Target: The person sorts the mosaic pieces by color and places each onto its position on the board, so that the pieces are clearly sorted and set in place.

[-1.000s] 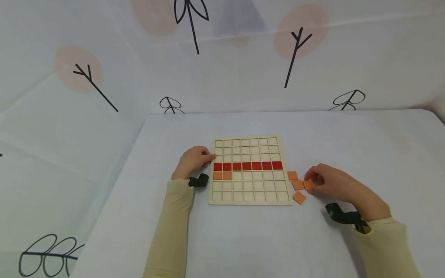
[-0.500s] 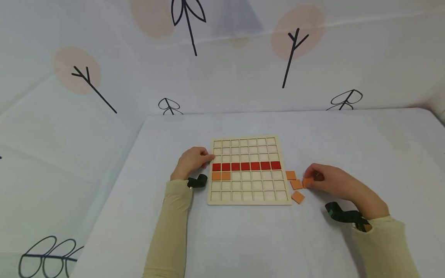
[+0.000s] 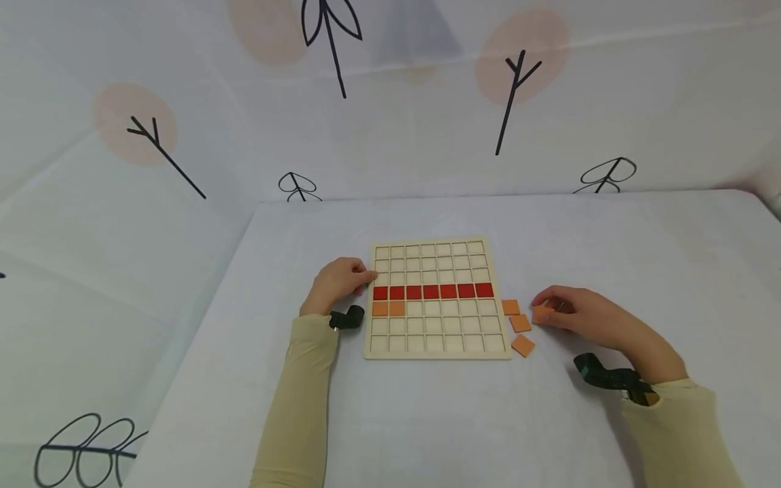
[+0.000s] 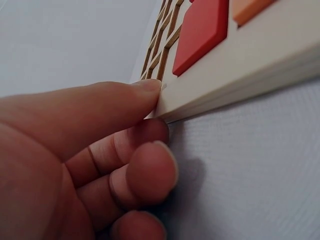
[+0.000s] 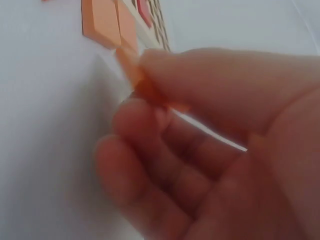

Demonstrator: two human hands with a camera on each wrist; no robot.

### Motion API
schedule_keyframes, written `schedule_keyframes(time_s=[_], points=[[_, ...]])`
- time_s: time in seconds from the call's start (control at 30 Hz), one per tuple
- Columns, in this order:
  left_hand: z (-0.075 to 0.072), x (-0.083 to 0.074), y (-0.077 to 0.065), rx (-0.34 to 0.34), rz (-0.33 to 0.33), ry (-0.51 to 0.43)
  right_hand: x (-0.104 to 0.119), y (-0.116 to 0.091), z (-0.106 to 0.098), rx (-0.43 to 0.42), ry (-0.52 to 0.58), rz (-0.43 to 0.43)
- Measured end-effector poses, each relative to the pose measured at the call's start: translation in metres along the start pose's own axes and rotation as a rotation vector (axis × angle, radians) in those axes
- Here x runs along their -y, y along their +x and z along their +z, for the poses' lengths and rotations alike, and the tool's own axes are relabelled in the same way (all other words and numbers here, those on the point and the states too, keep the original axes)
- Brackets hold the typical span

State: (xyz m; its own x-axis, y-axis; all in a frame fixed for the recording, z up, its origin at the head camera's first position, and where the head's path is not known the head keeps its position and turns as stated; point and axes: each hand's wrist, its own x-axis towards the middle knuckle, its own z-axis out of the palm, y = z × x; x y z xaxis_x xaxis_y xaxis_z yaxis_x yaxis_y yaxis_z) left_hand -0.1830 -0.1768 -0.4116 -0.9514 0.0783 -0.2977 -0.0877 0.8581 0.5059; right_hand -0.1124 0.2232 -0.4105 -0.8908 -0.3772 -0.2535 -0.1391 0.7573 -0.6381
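A pale wooden grid board (image 3: 438,347) lies flat, with a row of red tiles (image 3: 430,292) across its middle and two orange tiles (image 3: 388,309) at the left of the row below. My left hand (image 3: 337,281) pinches the board's left edge; in the left wrist view the thumb (image 4: 115,97) lies on the rim with the index fingertip below it. To the right of the board, my right hand (image 3: 588,317) pinches an orange tile (image 5: 131,70) between thumb and fingers. Part of that tile is hidden by the thumb.
Three loose orange tiles, one of them the lowest tile (image 3: 523,346), lie on the white-covered table (image 3: 427,427) beside the board's right edge. A cloth backdrop (image 3: 415,135) with drawn plants hangs behind and at the left.
My right hand has picked up the orange tile at its fingertips, raising it slightly and tilting it. The left hand stays at the board's edge. The view shifted slightly at first.
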Motion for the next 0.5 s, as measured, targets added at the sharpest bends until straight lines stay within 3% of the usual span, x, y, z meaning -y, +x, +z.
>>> schedule_keyframes(time_s=[0.5], points=[[0.002,0.001,0.001,-0.01,0.002,0.014,0.03,0.009,0.017,-0.07,0.186,-0.04]])
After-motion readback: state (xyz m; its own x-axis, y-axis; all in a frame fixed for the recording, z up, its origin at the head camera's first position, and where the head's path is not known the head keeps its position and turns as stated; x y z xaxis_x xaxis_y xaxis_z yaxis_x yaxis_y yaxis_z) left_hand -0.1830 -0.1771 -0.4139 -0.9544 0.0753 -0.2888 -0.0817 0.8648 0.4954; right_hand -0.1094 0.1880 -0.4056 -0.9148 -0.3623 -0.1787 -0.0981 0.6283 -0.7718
